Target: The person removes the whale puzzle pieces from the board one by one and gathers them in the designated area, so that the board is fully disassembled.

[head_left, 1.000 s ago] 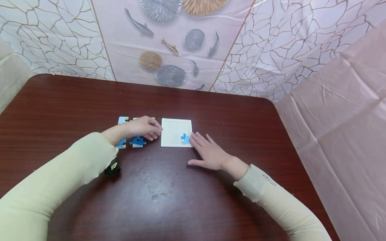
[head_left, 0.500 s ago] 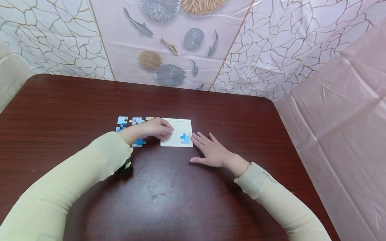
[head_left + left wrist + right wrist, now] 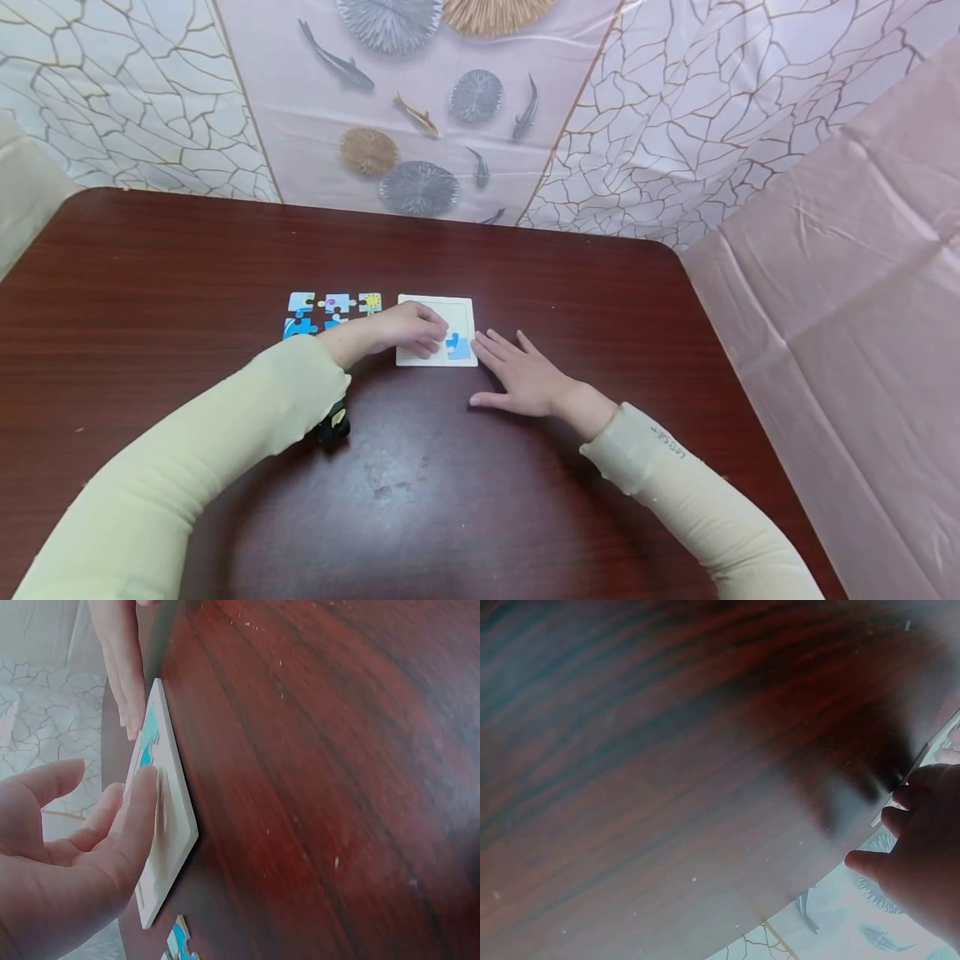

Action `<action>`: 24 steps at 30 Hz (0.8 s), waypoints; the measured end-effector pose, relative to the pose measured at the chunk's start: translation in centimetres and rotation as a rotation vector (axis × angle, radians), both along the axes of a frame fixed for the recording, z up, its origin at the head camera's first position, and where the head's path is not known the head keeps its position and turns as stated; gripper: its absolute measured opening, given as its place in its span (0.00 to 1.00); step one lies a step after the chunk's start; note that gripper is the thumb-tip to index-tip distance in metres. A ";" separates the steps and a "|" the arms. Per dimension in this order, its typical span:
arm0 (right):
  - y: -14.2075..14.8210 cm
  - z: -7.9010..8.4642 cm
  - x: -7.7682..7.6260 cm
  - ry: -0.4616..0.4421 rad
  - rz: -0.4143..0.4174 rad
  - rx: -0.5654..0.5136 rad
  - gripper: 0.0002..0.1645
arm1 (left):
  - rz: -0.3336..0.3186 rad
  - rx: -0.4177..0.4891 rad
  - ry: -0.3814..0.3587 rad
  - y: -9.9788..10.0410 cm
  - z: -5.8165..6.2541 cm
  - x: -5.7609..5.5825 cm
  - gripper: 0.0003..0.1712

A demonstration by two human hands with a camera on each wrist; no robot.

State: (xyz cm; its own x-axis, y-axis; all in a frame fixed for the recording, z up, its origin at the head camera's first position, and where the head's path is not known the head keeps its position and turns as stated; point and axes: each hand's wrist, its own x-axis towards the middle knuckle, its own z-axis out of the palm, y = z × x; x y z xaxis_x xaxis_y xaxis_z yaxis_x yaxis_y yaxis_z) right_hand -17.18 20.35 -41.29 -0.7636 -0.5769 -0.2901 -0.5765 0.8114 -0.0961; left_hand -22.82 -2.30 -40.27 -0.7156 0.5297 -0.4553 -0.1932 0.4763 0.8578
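Note:
A pale square puzzle tray (image 3: 457, 309) lies on the table, with one blue puzzle piece (image 3: 459, 348) in its near right corner. My left hand (image 3: 411, 327) is over the tray's left half, fingers bent. In the left wrist view, a thin puzzle piece (image 3: 160, 804) shows edge-on at the fingertips of this hand, which seems to hold it; its picture side is hidden. My right hand (image 3: 528, 379) lies spread flat, its fingertips touching the tray's right edge. Left of the tray are several loose puzzle pieces (image 3: 337, 302), some hidden behind the left forearm.
Everything sits on a dark red-brown wooden table (image 3: 465, 508). A patterned cloth (image 3: 420, 100) hangs behind its far edge, and a plain pinkish cloth (image 3: 840, 292) is on the right. A black wrist device (image 3: 332, 425) hangs below the left sleeve.
My left hand has moved right, from beside the tray's left edge to over its left half, uncovering some pieces in the upper row. The right hand has stayed nearly still.

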 end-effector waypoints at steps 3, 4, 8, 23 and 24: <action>-0.1 0.0 0.0 -0.002 0.000 -0.003 0.53 | -0.004 0.005 -0.005 0.2 0.1 0.1 0.24; -0.1 0.0 0.0 -0.002 0.000 -0.005 0.53 | -0.002 0.004 -0.007 0.2 0.2 0.2 0.24; -0.1 0.0 0.0 0.000 0.003 -0.003 0.53 | 0.004 0.011 -0.006 0.5 0.4 0.3 0.24; 0.0 -0.3 -0.1 0.007 0.007 0.003 0.53 | 0.084 -0.031 0.125 1.9 -0.7 -0.1 0.20; 0.0 -0.3 -0.1 0.006 0.007 0.004 0.53 | 0.090 -0.029 0.127 2.0 -0.7 -0.1 0.20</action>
State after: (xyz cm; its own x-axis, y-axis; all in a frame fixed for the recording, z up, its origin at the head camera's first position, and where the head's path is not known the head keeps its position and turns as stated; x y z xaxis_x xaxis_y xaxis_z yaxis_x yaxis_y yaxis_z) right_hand -17.24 20.38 -41.59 -0.7614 -0.5807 -0.2881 -0.5823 0.8080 -0.0896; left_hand -22.94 -0.29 -40.95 -0.8124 0.4489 -0.3720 -0.1266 0.4870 0.8642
